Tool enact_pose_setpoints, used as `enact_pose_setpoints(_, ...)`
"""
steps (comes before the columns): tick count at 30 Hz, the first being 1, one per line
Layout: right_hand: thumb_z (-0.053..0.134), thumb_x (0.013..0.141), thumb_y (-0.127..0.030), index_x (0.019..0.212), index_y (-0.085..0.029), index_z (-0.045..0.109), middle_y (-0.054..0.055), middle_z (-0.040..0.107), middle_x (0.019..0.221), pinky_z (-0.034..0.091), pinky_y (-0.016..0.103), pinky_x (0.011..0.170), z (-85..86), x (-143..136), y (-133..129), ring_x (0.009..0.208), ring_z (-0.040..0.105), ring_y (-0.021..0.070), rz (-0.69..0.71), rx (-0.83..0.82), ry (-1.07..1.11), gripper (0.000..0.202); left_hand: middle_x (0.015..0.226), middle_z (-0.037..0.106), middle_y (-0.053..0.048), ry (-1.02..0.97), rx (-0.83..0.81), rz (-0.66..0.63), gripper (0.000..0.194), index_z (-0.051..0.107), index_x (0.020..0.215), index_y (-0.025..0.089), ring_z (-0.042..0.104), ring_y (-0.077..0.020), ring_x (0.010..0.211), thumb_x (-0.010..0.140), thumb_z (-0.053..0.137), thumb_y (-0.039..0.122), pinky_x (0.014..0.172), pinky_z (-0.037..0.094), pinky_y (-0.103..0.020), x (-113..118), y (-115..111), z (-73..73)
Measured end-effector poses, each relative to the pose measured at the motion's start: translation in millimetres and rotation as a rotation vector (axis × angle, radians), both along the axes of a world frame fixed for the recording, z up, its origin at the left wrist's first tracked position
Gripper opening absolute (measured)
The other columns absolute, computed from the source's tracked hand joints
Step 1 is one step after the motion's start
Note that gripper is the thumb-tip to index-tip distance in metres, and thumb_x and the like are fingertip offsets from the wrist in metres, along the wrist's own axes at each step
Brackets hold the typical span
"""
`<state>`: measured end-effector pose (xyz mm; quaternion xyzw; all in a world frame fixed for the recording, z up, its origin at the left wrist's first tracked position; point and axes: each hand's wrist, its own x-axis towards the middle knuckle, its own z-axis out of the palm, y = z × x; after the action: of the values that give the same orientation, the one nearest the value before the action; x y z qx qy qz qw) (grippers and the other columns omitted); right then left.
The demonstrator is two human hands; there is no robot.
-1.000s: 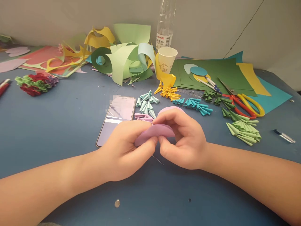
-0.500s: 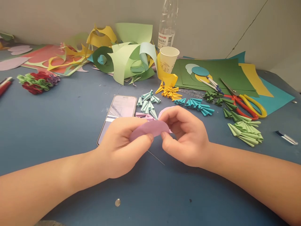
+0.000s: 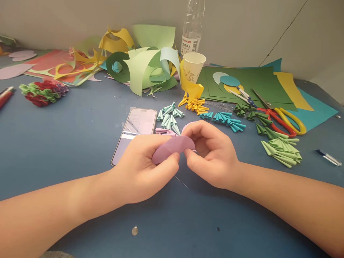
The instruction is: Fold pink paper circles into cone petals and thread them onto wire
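Observation:
A purple paper disc (image 3: 172, 147) is held between both hands over the blue table (image 3: 80, 154). My left hand (image 3: 147, 168) pinches its left side, thumb in front and fingers behind. My right hand (image 3: 212, 154) grips its right end between thumb and fingers, where the paper curves. Behind the hands lie pink-purple paper cones (image 3: 165, 132), partly covered. Just beyond them are pale mint cones (image 3: 170, 116). A phone (image 3: 134, 130) with a lit screen lies behind my left hand. Below the hands a thin needle-like line (image 3: 182, 182) shows on the table.
Yellow cones (image 3: 196, 104), blue cones (image 3: 224, 120) and green cones (image 3: 282, 148) lie in an arc. Scissors (image 3: 276, 114) rest at right near green paper sheets (image 3: 247, 77). A paper cup (image 3: 193, 68), a bottle (image 3: 192, 32) and paper scraps (image 3: 145, 68) stand along the wall.
My left hand has shifted slightly right, toward my right hand, and the purple disc has moved slightly right with it. My right hand keeps nearly the same place.

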<state>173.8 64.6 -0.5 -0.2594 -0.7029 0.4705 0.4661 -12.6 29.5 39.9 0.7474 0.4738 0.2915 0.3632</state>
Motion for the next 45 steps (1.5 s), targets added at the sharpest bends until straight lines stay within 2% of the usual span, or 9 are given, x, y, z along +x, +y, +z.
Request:
enact_pose_setpoints(3,0.064,0.073,-0.006,0.093,-0.023,0.060,-0.001,0.067,0.082,0.057,0.029,0.066,0.8,-1.0,-0.9,0.074,0.063,0.0154,-0.015,0.018,-0.015,0.026,0.073,0.067,0.001,0.000,0.018,0.024,0.021,0.073,0.089,0.018,0.057,-0.0136,0.065,0.092,0.053,0.021,0.059,0.048,-0.024,0.8,0.8,-2.1)
enact_pose_setpoints(5,0.064,0.074,-0.006,0.092,-0.023,0.059,-0.001,0.066,0.082,0.057,0.029,0.066,0.6,-1.0,-1.6,0.073,0.063,0.0152,-0.016,0.021,-0.016,0.025,0.079,0.073,-0.001,0.002,0.037,0.043,0.021,0.076,0.093,0.019,0.063,-0.0153,0.069,0.093,0.055,0.024,0.061,0.050,-0.025,0.9,1.8,-3.7)
enact_pose_setpoints(14,0.064,0.076,-0.007,0.091,-0.023,0.060,-0.002,0.064,0.080,0.054,0.029,0.065,-2.2,0.8,0.3,0.075,0.061,0.0161,-0.031,0.072,-0.088,0.022,0.084,0.076,-0.002,-0.015,0.034,0.047,0.024,0.079,0.099,0.020,0.067,-0.0164,0.075,0.096,0.055,0.022,0.066,0.051,-0.026,0.7,2.1,-5.4)
enact_pose_setpoints(20,0.063,0.076,-0.006,0.091,-0.023,0.060,-0.002,0.064,0.079,0.053,0.029,0.065,-2.8,0.4,0.5,0.073,0.059,0.0150,-0.030,0.056,-0.089,0.023,0.077,0.071,0.000,-0.036,0.037,0.025,0.024,0.079,0.100,0.018,0.061,-0.0142,0.069,0.096,0.055,0.020,0.062,0.046,-0.025,0.0,3.6,-8.5)
enact_pose_setpoints(25,0.062,0.079,-0.005,0.092,-0.022,0.060,-0.003,0.063,0.079,0.052,0.028,0.065,-3.7,0.8,-0.5,0.071,0.058,0.0134,-0.013,0.009,-0.068,0.022,0.065,0.057,0.004,-0.037,0.044,0.039,0.022,0.078,0.095,0.019,0.048,-0.0112,0.061,0.095,0.056,0.020,0.057,0.042,-0.023,0.0,3.2,-8.2)
enact_pose_setpoints(35,0.061,0.079,-0.005,0.092,-0.022,0.059,-0.003,0.061,0.078,0.049,0.028,0.065,-3.8,0.9,-0.4,0.071,0.056,0.0134,0.005,-0.025,-0.063,0.021,0.061,0.048,0.005,-0.033,0.056,0.058,0.020,0.067,0.077,0.016,0.040,-0.0097,0.059,0.094,0.056,0.019,0.054,0.036,-0.022,0.0,0.7,-8.6)
enact_pose_setpoints(45,0.060,0.079,-0.007,0.087,-0.022,0.057,-0.003,0.055,0.076,0.044,0.029,0.063,-3.1,1.0,0.4,0.071,0.051,0.0141,0.029,-0.059,-0.079,0.017,0.061,0.036,0.005,-0.037,0.077,0.045,0.022,0.061,0.072,0.017,0.035,-0.0092,0.058,0.093,0.056,0.018,0.052,0.032,-0.022,0.4,3.4,-11.4)
